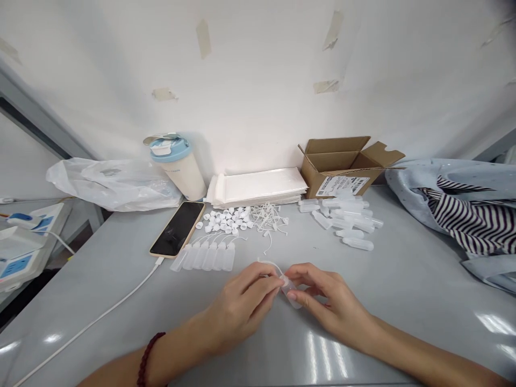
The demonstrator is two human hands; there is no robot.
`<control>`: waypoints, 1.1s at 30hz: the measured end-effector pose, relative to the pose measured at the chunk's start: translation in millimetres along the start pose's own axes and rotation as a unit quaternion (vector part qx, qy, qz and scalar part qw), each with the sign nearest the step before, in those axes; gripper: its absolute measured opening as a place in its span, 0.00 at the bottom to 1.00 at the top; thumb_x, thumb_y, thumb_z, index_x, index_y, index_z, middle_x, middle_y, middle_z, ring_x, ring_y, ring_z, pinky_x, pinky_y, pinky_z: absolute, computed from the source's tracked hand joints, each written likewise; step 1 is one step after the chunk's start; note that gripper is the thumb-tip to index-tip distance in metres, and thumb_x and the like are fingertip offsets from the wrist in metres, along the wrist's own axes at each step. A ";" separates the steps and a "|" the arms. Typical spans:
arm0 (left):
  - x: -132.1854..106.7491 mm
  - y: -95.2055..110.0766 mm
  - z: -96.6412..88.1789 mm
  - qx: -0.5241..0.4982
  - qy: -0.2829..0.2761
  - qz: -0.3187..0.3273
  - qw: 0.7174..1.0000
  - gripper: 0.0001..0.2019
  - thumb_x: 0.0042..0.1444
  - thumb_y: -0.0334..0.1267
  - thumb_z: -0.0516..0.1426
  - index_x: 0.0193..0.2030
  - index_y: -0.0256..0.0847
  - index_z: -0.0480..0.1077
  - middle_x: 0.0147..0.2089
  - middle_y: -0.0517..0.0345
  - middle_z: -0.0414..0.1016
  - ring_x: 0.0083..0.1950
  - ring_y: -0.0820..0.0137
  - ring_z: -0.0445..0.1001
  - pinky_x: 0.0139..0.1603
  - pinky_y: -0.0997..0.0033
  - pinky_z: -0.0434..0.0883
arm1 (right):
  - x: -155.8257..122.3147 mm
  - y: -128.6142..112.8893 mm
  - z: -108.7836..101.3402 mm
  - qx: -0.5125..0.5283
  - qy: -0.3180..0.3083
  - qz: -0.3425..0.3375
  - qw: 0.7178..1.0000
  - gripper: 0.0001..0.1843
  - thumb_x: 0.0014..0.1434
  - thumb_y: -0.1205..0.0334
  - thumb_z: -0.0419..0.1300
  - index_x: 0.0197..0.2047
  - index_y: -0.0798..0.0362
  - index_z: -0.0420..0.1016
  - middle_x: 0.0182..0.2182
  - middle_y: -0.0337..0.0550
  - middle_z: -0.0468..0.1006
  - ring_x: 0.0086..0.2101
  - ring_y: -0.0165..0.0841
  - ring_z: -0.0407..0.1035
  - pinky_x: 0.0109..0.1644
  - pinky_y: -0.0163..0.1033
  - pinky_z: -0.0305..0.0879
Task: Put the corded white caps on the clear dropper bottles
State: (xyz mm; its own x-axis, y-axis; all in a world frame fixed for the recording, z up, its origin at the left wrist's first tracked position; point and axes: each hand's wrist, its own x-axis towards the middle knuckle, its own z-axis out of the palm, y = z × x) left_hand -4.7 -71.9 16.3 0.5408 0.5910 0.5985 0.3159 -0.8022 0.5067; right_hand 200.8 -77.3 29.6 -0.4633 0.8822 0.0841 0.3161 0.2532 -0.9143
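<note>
Over the front middle of the table, my right hand (328, 298) holds a small translucent plastic bottle (293, 298) between thumb and fingers, tilted with its neck toward my left hand. My left hand (250, 298) is closed in a pinch at that neck, on a white nozzle piece with a thin curved tail (274, 264); the fingers partly hide it. Left of centre, several bottles fitted with tailed nozzles (207, 255) lie in a row. Beyond my hands are a pile of white caps (226, 219) and loose tailed nozzles (268, 217). Several bottles without nozzles (350, 215) lie scattered at right.
A phone (177, 230) with a charging cable (108, 312) lies at left. Behind it stand a blue-lidded cup (181, 169) and a plastic bag (116, 185). White packets (258, 185) and an open cardboard box (342, 169) line the wall. Cloth (463, 209) lies right; a power strip (28, 247) sits left.
</note>
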 end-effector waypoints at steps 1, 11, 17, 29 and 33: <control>0.1 0.2 -0.1 0.004 0.002 0.001 1.000 0.13 0.61 0.22 0.51 0.50 0.37 0.65 0.42 0.50 0.70 0.43 0.70 0.72 0.43 0.71 0.73 | 0.0 -0.2 -0.1 0.008 0.003 0.004 1.000 0.08 0.62 0.61 0.55 0.46 0.51 0.68 0.36 0.42 0.78 0.36 0.31 0.74 0.36 0.34 0.72; 2.3 5.0 -5.8 0.044 -0.059 0.012 0.997 0.16 0.62 0.25 0.50 0.56 0.36 0.61 0.45 0.47 0.70 0.46 0.67 0.72 0.45 0.67 0.74 | 1.9 2.2 -1.0 0.130 -0.020 0.056 0.990 0.12 0.63 0.57 0.56 0.49 0.51 0.68 0.40 0.44 0.78 0.40 0.34 0.74 0.41 0.39 0.72; 6.3 8.6 -7.8 0.050 -0.062 0.032 0.996 0.17 0.58 0.22 0.52 0.55 0.32 0.62 0.46 0.43 0.68 0.47 0.64 0.69 0.46 0.63 0.73 | 4.0 1.0 -0.3 0.192 -0.022 0.089 0.977 0.13 0.58 0.58 0.61 0.46 0.50 0.68 0.38 0.41 0.75 0.39 0.33 0.72 0.40 0.37 0.70; 8.3 6.4 -6.1 0.085 -0.037 0.050 0.994 0.23 0.58 0.26 0.56 0.60 0.28 0.57 0.53 0.37 0.68 0.57 0.58 0.66 0.54 0.54 0.72 | 7.9 -4.5 -9.3 0.329 -0.107 0.097 0.933 0.13 0.64 0.59 0.56 0.51 0.51 0.69 0.47 0.46 0.74 0.43 0.31 0.71 0.52 0.42 0.64; 8.4 6.6 -5.0 0.105 -0.036 0.054 0.992 0.19 0.59 0.26 0.54 0.57 0.30 0.60 0.52 0.39 0.69 0.56 0.58 0.68 0.53 0.54 0.73 | 8.2 0.3 -7.0 0.355 -0.113 0.105 0.922 0.13 0.64 0.59 0.57 0.51 0.52 0.69 0.46 0.45 0.75 0.42 0.31 0.71 0.50 0.40 0.64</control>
State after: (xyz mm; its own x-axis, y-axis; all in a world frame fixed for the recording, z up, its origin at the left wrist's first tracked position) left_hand -2.0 -71.8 27.8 0.6321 0.4997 0.5922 0.4043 -0.8647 0.2981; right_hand 203.0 -67.2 32.7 -0.6393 0.7570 -0.1351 -0.1668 -0.3080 -0.9366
